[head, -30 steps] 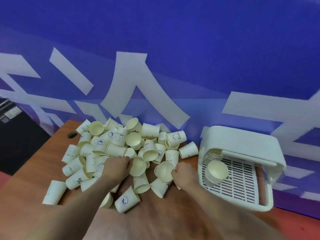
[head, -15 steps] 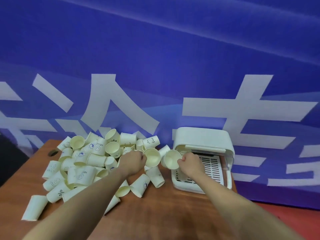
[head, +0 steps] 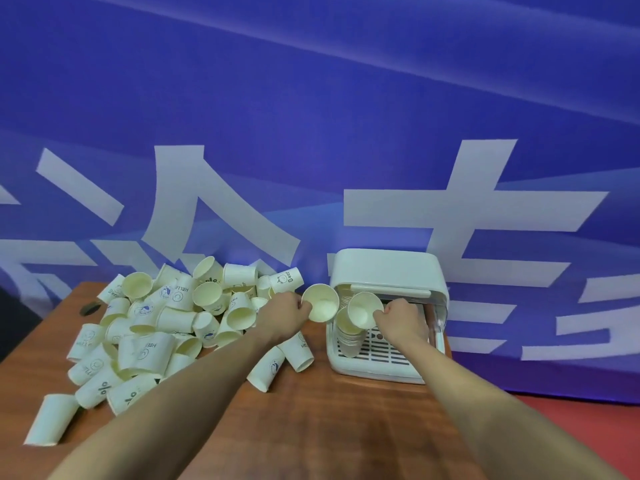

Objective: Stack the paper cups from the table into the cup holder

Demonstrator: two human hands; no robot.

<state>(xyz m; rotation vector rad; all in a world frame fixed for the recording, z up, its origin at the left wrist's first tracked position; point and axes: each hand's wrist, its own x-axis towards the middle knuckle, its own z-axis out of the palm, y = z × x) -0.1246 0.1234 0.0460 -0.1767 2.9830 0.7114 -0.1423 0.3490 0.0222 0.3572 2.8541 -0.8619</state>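
Note:
A heap of cream paper cups (head: 166,327) lies on the left half of the wooden table (head: 329,420). The white cup holder (head: 384,271) stands at the back right, with a stack of cups (head: 349,336) in its left side. My left hand (head: 282,315) pinches one paper cup (head: 320,303) by its rim, mouth towards me, just left of the holder. My right hand (head: 401,322) holds another paper cup (head: 363,310) tilted just above the stack inside the holder.
A blue banner with white characters (head: 346,133) rises directly behind the table. A round cable hole (head: 89,309) sits at the table's back left. Loose cups reach the left front edge. Red floor (head: 571,420) shows to the right of the table.
Both hands lifted a cup each from the heap and carried them right. My right hand's cup has moved into the holder over the stack; the left one's has come up beside the holder.

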